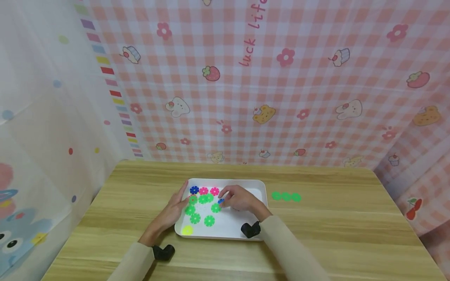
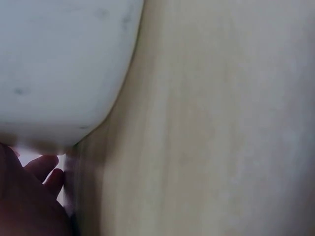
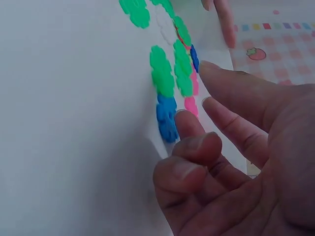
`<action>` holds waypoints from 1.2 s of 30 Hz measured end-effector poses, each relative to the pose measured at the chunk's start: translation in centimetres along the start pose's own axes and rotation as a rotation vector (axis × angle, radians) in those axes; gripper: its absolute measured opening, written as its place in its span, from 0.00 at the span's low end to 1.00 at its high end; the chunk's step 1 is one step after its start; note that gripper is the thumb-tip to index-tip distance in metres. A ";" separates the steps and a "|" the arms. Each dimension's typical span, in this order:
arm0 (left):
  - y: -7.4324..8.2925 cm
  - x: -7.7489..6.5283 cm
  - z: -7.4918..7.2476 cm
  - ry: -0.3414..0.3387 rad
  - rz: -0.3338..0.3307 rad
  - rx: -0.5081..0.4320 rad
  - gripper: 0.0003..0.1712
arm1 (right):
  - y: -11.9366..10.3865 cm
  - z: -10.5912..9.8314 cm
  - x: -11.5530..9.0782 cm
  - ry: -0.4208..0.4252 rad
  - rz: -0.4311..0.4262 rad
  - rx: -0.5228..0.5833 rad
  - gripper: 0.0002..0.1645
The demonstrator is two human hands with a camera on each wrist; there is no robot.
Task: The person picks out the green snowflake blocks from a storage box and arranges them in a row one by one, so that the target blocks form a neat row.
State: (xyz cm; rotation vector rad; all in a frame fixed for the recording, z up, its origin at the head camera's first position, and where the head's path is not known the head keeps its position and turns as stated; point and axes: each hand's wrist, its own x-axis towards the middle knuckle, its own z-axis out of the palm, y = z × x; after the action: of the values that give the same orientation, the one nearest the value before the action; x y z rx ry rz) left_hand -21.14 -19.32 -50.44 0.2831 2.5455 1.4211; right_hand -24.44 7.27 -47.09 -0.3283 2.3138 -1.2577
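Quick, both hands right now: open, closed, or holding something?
Left hand: holding the white tray by its left edge.
Right hand: open, gripping nothing, close by the lighter blue piece.

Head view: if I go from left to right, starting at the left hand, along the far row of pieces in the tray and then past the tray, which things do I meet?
Left hand, dark blue piece, first pink piece, second pink piece, right hand, row of green pieces.
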 end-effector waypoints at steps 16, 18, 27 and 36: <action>0.3 0.0 0.1 -0.003 -0.014 -0.016 0.36 | -0.3 1.6 0.4 0.006 -0.049 -0.094 0.15; 0.3 0.0 0.0 -0.005 -0.015 -0.014 0.36 | -0.4 1.6 0.4 0.008 -0.041 -0.099 0.14; 0.3 0.1 0.0 -0.009 -0.023 -0.013 0.35 | -0.6 1.8 0.5 0.019 -0.020 -0.159 0.12; 0.1 0.2 0.0 0.000 -0.019 -0.034 0.35 | -0.5 2.0 0.6 0.038 -0.020 -0.155 0.11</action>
State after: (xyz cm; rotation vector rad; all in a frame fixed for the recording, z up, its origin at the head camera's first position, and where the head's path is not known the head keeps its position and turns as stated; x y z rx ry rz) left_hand -21.28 -19.24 -50.37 0.2532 2.5144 1.4555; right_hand -23.95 5.31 -47.71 -0.3834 2.4524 -1.1044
